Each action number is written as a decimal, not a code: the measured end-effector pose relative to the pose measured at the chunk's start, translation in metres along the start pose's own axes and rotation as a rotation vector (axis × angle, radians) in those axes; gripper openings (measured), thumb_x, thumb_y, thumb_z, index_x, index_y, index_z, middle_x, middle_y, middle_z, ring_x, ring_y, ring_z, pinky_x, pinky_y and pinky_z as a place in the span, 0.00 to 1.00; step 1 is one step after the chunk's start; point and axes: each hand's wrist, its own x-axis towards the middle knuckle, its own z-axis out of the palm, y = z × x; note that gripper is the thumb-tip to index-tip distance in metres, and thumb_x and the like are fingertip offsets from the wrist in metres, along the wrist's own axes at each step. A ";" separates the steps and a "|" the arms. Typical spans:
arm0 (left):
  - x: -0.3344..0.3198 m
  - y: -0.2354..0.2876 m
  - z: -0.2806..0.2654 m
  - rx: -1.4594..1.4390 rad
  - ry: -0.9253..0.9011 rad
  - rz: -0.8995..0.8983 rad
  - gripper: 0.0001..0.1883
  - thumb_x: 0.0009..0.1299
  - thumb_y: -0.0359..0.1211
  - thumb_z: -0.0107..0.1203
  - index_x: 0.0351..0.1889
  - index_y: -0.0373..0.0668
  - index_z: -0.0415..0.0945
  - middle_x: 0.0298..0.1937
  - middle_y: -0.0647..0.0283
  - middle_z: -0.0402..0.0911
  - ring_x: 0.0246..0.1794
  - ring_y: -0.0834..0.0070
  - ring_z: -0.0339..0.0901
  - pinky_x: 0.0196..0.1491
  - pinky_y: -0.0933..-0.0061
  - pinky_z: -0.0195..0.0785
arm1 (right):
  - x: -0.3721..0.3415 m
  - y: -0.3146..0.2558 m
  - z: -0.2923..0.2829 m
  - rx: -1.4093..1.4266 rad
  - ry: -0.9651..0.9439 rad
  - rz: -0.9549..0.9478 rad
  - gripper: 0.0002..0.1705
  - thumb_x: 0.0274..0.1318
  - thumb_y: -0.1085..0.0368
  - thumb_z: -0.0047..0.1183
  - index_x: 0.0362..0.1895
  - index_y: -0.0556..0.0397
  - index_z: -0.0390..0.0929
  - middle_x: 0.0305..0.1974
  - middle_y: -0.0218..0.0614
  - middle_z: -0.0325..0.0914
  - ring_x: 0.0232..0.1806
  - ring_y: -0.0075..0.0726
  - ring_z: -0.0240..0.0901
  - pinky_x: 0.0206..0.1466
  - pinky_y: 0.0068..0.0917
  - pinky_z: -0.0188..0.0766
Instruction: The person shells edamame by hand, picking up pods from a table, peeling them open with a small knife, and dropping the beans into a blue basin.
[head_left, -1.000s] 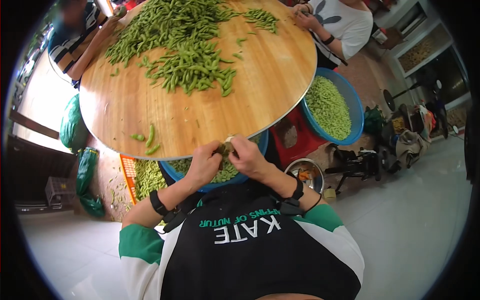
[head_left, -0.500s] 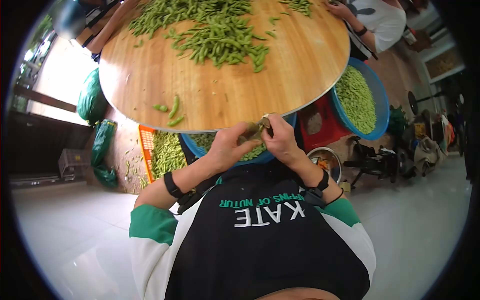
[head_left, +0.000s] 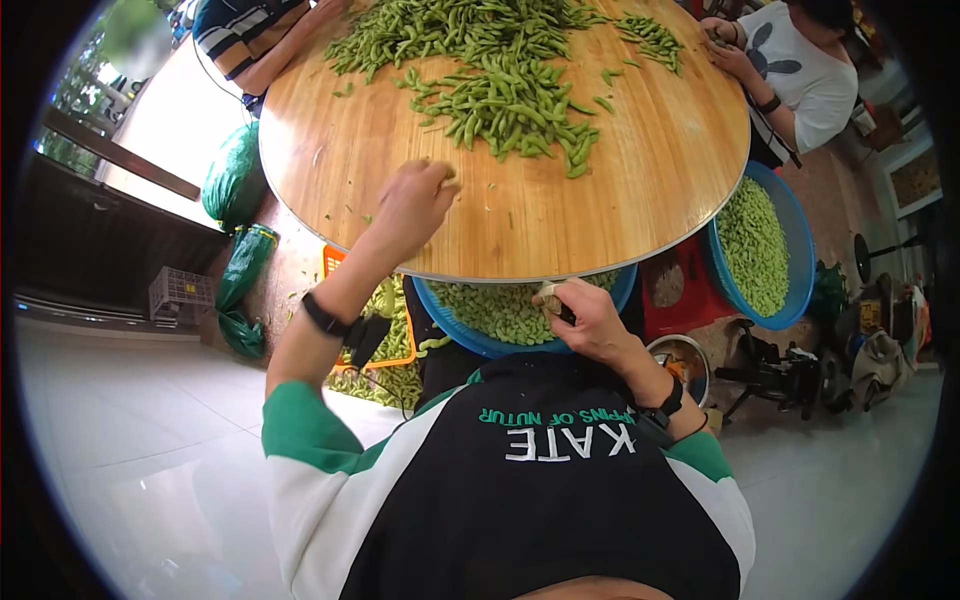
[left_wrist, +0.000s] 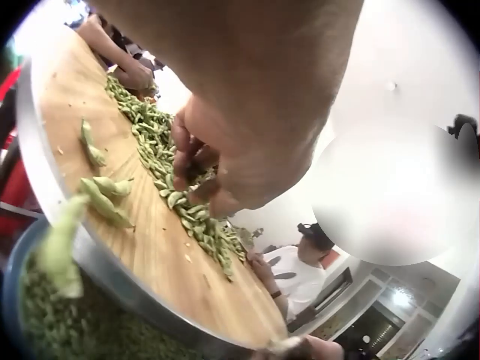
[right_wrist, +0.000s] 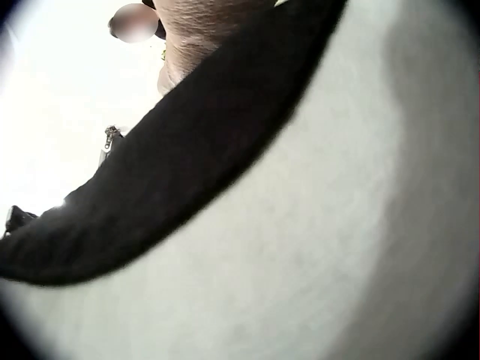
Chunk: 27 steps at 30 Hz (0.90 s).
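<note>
My left hand (head_left: 413,205) is over the near left of the round wooden table (head_left: 620,215), fingers loosely bent and slightly blurred. In the left wrist view its fingers overlap the heap of green soybean pods (left_wrist: 154,139). Loose pods (left_wrist: 109,201) show near the table's edge there, and one blurred pod (left_wrist: 61,247) overlaps the rim. Just off the table's front edge, my right hand (head_left: 597,322) holds a small beige thing (head_left: 548,298) at its fingertips, of a kind I cannot tell. Below it is a blue basin (head_left: 488,345) of shelled beans. A dark band fills much of the right wrist view.
An orange basket (head_left: 333,260) of pods stands at the front left, with green sacks (head_left: 235,175) beyond it. Another blue basin (head_left: 797,240) of beans and a red stool (head_left: 690,310) are on the right. Two people sit across the table, one in white (head_left: 815,95).
My left hand has parted from the right and moved left over the table. The loose pods at the table's near left have left their spot. The head view has shifted.
</note>
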 end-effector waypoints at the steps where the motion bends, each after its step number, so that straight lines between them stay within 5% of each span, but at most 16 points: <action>1: 0.020 -0.007 0.016 -0.029 0.013 -0.045 0.10 0.64 0.35 0.55 0.35 0.37 0.74 0.35 0.48 0.75 0.41 0.48 0.73 0.43 0.53 0.67 | -0.001 0.000 0.000 -0.008 -0.013 0.050 0.11 0.50 0.75 0.54 0.40 0.57 0.78 0.30 0.37 0.75 0.30 0.37 0.72 0.34 0.28 0.69; 5: 0.079 -0.038 0.074 0.072 0.072 -0.109 0.13 0.63 0.36 0.55 0.37 0.35 0.73 0.37 0.46 0.76 0.43 0.48 0.73 0.45 0.53 0.66 | 0.000 -0.006 -0.005 0.302 0.002 0.282 0.11 0.55 0.74 0.48 0.43 0.59 0.75 0.30 0.32 0.74 0.27 0.26 0.68 0.28 0.24 0.67; 7: 0.085 -0.042 0.075 0.125 0.118 -0.137 0.15 0.62 0.37 0.55 0.38 0.33 0.71 0.37 0.45 0.77 0.44 0.48 0.73 0.46 0.53 0.65 | 0.002 -0.011 -0.012 0.730 0.012 0.543 0.15 0.60 0.71 0.44 0.52 0.60 0.70 0.31 0.30 0.72 0.25 0.18 0.63 0.24 0.18 0.63; 13: 0.063 -0.051 0.051 0.028 0.019 -0.271 0.11 0.61 0.31 0.51 0.36 0.33 0.72 0.40 0.43 0.77 0.43 0.45 0.74 0.45 0.54 0.68 | 0.007 -0.004 -0.007 0.999 0.036 0.581 0.19 0.68 0.64 0.41 0.58 0.59 0.65 0.30 0.32 0.71 0.22 0.18 0.61 0.20 0.17 0.60; 16: 0.033 -0.032 0.038 -0.155 0.047 -0.299 0.10 0.61 0.29 0.52 0.37 0.34 0.73 0.34 0.50 0.79 0.31 0.56 0.77 0.35 0.62 0.71 | 0.020 -0.008 -0.007 1.107 0.041 0.560 0.21 0.68 0.64 0.40 0.62 0.57 0.61 0.32 0.33 0.70 0.23 0.19 0.61 0.20 0.16 0.60; 18: 0.013 -0.006 0.033 -0.950 -0.120 -0.406 0.09 0.67 0.30 0.53 0.42 0.35 0.74 0.29 0.60 0.78 0.23 0.76 0.75 0.24 0.77 0.67 | 0.030 -0.012 -0.009 1.194 0.094 0.573 0.23 0.68 0.64 0.39 0.64 0.56 0.59 0.33 0.34 0.70 0.23 0.20 0.60 0.20 0.16 0.59; 21: -0.014 0.041 0.029 -1.366 -0.348 -0.414 0.06 0.69 0.27 0.51 0.41 0.37 0.74 0.29 0.66 0.77 0.22 0.86 0.71 0.23 0.85 0.62 | 0.038 -0.014 -0.011 1.334 0.077 0.566 0.22 0.69 0.62 0.38 0.64 0.55 0.59 0.32 0.35 0.69 0.22 0.21 0.58 0.18 0.16 0.57; 27: -0.029 0.057 0.044 -1.402 -0.451 -0.321 0.06 0.71 0.27 0.50 0.42 0.36 0.73 0.31 0.64 0.77 0.23 0.84 0.72 0.23 0.84 0.62 | 0.029 -0.016 -0.015 1.435 0.007 0.485 0.17 0.69 0.63 0.38 0.58 0.55 0.62 0.32 0.36 0.69 0.18 0.19 0.55 0.17 0.15 0.55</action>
